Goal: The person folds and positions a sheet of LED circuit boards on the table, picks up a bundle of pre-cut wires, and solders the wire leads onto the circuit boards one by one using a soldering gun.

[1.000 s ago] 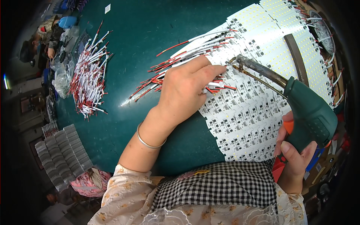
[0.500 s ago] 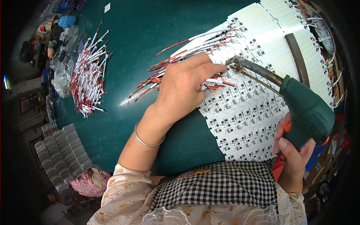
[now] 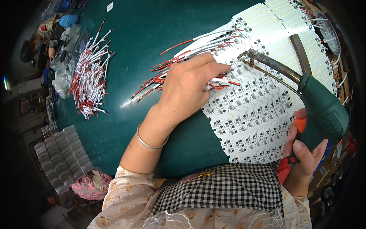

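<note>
My left hand [image 3: 187, 86] rests over the left edge of a sheet of white LED circuit boards [image 3: 251, 129]. Its fingers are closed on a bundle of short red, black and white wires [image 3: 225, 83], whose ends stick out past the fingers. My right hand [image 3: 305, 154] is wrapped round the handle of a green soldering gun [image 3: 324, 110] with an orange trigger. The gun's bent metal tip hovers over the boards, a little to the right of my left fingertips and apart from them. Further wires [image 3: 202, 46] lie across the boards' edge beyond my left hand.
A large pile of red and white wires [image 3: 91, 76] lies on the green table [image 3: 141, 34] at left. A dark curved strip [image 3: 301, 55] lies on the boards. Stacked grey parts [image 3: 65, 158] stand at lower left. Another person's hand [image 3: 51, 52] shows at far left, near plastic bags [image 3: 63, 76].
The soldering gun, in my right hand, has drawn back to the right, and its tip has left the spot by my left fingertips. My left hand has hardly moved.
</note>
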`<state>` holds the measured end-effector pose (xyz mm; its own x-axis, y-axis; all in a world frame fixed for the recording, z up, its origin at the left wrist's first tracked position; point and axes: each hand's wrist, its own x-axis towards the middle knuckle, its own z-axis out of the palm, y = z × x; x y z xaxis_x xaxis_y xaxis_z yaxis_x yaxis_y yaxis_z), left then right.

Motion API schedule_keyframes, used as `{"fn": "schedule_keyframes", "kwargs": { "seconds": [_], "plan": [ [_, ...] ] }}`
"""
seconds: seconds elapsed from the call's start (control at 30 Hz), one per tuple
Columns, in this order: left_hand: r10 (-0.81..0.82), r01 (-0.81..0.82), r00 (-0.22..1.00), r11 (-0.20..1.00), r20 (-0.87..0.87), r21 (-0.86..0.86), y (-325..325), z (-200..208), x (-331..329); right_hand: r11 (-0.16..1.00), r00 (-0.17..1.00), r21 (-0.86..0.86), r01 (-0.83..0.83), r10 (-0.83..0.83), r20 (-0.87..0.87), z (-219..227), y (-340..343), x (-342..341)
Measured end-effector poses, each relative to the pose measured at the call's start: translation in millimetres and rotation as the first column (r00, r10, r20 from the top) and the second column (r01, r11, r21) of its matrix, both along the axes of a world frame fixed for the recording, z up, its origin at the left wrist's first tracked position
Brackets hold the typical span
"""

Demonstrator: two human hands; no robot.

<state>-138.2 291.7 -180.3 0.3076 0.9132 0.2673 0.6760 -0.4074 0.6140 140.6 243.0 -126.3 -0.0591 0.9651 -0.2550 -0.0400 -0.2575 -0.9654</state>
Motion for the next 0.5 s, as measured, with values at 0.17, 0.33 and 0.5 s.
{"fn": "schedule_keyframes", "kwargs": {
  "seconds": [0.17, 0.33, 0.5],
  "plan": [
    [0.001, 0.000, 1.000, 1.000, 0.007, -0.027, 1, 0, 1, 0.996, 0.995, -0.024, -0.089, 0.088, -0.045, 3, -2, 10],
    [-0.058, 0.063, 0.995, 0.996, 0.076, -0.062, 8, -1, -3, 0.997, 0.997, -0.006, -0.072, 0.072, -0.038, 5, -4, 9],
    [-0.017, 0.020, 0.999, 0.996, 0.035, -0.088, 2, 6, 7, 0.997, 0.995, 0.000, 0.072, -0.072, 0.064, 0, -10, 1]
  ]
}}
